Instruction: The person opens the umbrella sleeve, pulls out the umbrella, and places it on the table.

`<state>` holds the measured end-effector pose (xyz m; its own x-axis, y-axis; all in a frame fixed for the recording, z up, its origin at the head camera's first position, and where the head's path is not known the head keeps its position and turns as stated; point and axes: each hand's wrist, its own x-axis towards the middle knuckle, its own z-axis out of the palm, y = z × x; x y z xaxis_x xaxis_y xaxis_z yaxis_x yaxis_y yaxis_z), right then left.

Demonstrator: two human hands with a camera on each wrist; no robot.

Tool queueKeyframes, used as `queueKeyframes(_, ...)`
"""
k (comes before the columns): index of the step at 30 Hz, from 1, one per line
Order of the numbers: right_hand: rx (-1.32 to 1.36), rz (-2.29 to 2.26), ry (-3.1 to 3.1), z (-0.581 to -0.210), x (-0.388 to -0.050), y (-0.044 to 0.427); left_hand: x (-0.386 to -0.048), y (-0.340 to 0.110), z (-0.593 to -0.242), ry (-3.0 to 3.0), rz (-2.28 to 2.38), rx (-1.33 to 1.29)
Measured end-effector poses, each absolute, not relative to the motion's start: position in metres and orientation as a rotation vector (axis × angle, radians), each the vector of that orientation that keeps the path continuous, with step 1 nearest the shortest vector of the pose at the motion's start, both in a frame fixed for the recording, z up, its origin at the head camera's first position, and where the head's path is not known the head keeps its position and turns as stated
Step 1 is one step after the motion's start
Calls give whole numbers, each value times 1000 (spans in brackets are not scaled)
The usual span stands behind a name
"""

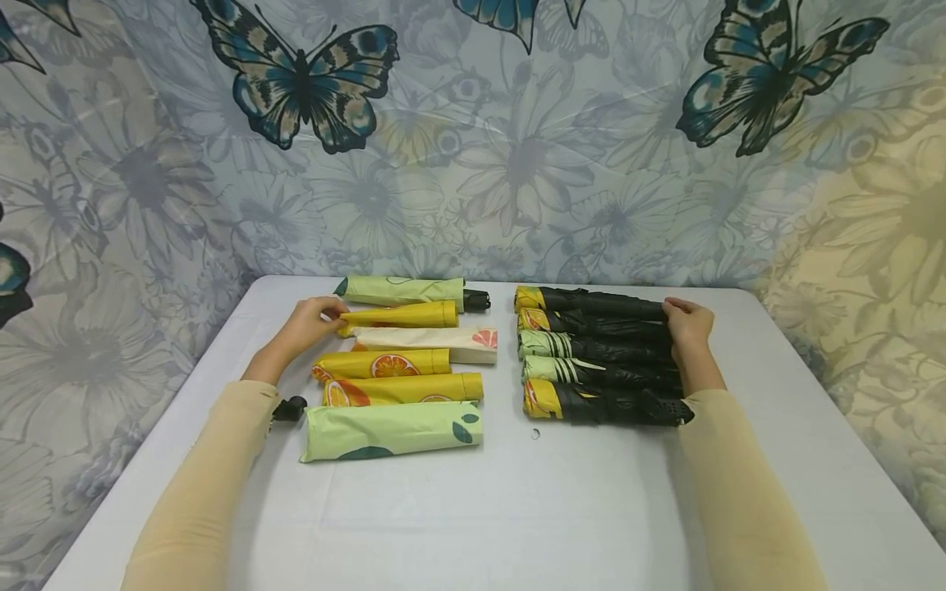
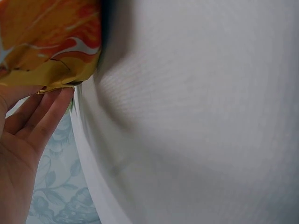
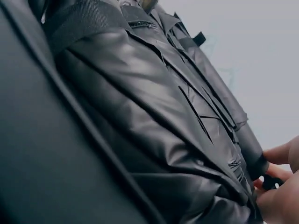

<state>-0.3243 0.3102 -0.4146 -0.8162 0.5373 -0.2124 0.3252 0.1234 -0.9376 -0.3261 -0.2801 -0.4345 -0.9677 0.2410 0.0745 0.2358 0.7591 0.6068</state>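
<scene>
My left hand (image 1: 314, 320) pinches the left end of a yellow umbrella sleeve (image 1: 402, 316), second from the back in the left column. In the left wrist view, its orange print (image 2: 56, 32) lies over the thumb and fingers (image 2: 49, 119). Behind it is a green sleeve (image 1: 402, 289) with a black umbrella handle (image 1: 476, 300) sticking out. In front is a cream sleeve (image 1: 429, 341) with a grapefruit print. My right hand (image 1: 689, 322) holds the right end of the rearmost folded black umbrella (image 1: 602, 302); in the right wrist view, fingers (image 3: 280, 154) touch its end.
Two yellow sleeves (image 1: 414, 364) with orange prints and a green leaf-print sleeve (image 1: 399, 432) lie nearer. Several black folded umbrellas (image 1: 613, 375) with yellow or green tips form the right column. A small ring (image 1: 535, 434) lies on the white table (image 1: 473, 525). Butterfly-print cloth hangs behind.
</scene>
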Motion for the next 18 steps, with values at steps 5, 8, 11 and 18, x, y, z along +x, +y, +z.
queueKeyframes(5,-816,1740,-2262,-420,-327,313,-326,-281,-434,2931,1008,392)
queueKeyframes(8,-803,1749,-2271,-421,-328,314,-325,-282,-435,2930,1014,405)
queueKeyframes(11,-786,1730,-2276,-422,-328,313,-325,-282,-435,2929,1027,411)
queueKeyframes(18,-644,1633,-2280,-418,-323,299,-326,-282,-434,2904,1080,440)
